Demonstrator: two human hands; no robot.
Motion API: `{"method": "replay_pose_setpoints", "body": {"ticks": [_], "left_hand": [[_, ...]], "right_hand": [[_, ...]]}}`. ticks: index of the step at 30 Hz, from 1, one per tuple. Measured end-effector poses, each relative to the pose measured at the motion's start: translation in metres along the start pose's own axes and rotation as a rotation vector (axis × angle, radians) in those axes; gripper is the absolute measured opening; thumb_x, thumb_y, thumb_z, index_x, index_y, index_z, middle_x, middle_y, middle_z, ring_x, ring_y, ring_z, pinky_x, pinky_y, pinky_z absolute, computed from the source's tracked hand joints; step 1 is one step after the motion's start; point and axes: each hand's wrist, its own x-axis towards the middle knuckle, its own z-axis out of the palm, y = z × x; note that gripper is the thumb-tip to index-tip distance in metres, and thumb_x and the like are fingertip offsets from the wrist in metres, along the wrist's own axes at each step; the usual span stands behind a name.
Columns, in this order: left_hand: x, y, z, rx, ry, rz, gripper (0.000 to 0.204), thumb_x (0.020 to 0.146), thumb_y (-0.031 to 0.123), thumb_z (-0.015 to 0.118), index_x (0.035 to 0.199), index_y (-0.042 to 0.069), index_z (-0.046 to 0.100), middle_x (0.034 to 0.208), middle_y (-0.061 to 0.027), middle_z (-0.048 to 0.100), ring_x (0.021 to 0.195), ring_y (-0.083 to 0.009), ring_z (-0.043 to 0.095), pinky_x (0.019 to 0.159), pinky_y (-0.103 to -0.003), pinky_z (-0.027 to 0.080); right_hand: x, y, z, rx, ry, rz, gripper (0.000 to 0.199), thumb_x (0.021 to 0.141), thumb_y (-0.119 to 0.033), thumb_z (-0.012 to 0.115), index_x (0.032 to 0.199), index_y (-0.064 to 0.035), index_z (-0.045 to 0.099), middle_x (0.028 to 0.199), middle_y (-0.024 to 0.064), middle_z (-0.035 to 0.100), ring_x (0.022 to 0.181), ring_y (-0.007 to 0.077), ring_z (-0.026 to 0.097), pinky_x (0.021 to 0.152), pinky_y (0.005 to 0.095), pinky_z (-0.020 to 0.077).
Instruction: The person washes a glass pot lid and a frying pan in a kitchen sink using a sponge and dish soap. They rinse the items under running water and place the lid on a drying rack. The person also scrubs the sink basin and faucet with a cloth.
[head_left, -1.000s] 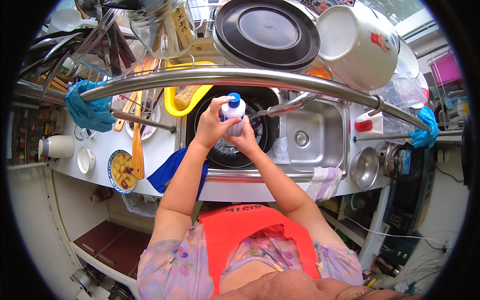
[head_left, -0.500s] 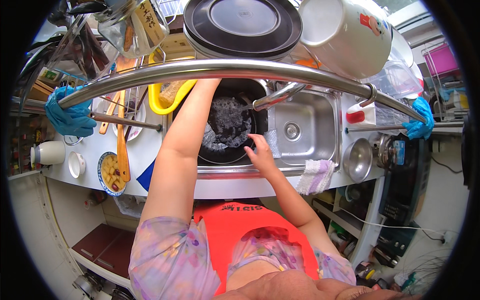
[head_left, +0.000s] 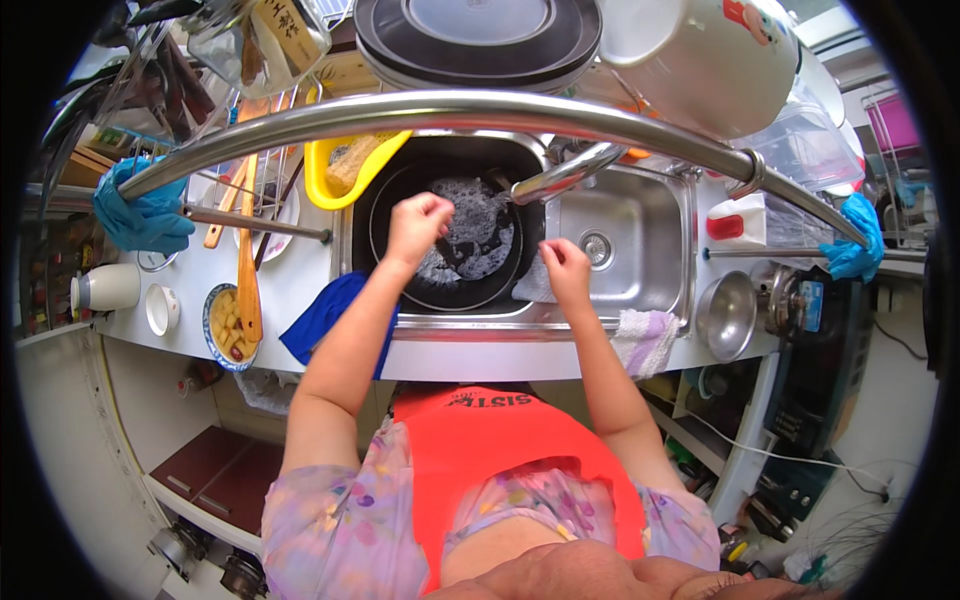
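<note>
A large dark pan (head_left: 382,250) stands in the left sink basin, with water and white suds (head_left: 478,215) inside. Above its left part I hold my left hand (head_left: 420,228) with the fingers curled closed. A dark patch shows just below these fingers, and I cannot make out whether they grip anything. My right hand (head_left: 566,268) is closed too, beyond the pan's right rim. Beside its fingertips a grey, textured cloth-like piece (head_left: 534,282) lies by the basin divider; whether I grip it is unclear.
A steel rail (head_left: 440,112) crosses above the sink. The faucet (head_left: 570,172) reaches over the pan. Left of the pan are a yellow basket (head_left: 325,180) with a sponge and a blue cloth (head_left: 325,315). Right are the steel basin (head_left: 650,250), a striped towel (head_left: 642,342) and a metal bowl (head_left: 727,315).
My left arm has drawn back from the sink's far side, bringing the hand over the pan. My right hand has shifted right from the pan's rim, and its fingers have closed.
</note>
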Motion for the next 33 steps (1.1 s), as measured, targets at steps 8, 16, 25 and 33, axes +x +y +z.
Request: {"method": "replay_pose_setpoints", "body": {"ticks": [8,16,25,33], "left_hand": [[0.047,-0.01,0.117,-0.803,-0.05,-0.217,0.027,0.093,0.026,0.053,0.078,0.004,0.06,0.061,0.0008,0.053,0.047,-0.0073,0.046,0.041,-0.021,0.035],[0.028,-0.037,0.074,-0.262,0.149,0.143,0.019,0.089,0.01,0.047,0.077,0.002,0.059,0.068,-0.0037,0.056,0.062,-0.0122,0.051,0.056,-0.027,0.042],[-0.033,-0.042,-0.081,0.987,-0.113,0.324,0.021,0.077,0.007,0.06,0.096,0.003,0.053,0.097,-0.0179,0.055,0.099,-0.0347,0.053,0.086,-0.042,0.043],[-0.118,-0.018,-0.125,1.281,-0.444,-0.437,0.053,0.066,0.044,0.074,0.091,0.0,0.058,0.091,-0.0177,0.065,0.087,-0.0335,0.063,0.076,-0.042,0.05]], "right_hand": [[0.072,-0.011,0.075,1.205,-0.105,0.475,0.02,0.093,-0.018,0.049,0.1,-0.0045,0.062,0.09,0.007,0.065,0.081,0.0182,0.062,0.072,0.0328,0.0516],[0.115,-0.049,0.105,1.278,-0.346,0.598,0.034,0.093,-0.032,0.051,0.096,0.0016,0.059,0.089,0.0148,0.064,0.084,0.0262,0.063,0.077,0.0391,0.0519],[0.089,-0.013,0.091,0.729,-0.323,0.116,0.023,0.09,-0.025,0.057,0.099,-0.0037,0.058,0.081,0.0098,0.064,0.081,0.0226,0.062,0.075,0.0357,0.0492],[-0.039,0.017,0.011,-0.53,-0.004,-0.194,0.045,0.077,-0.014,0.063,0.12,-0.0057,0.051,0.13,0.0111,0.046,0.124,0.0303,0.04,0.103,0.044,0.0297]]}}
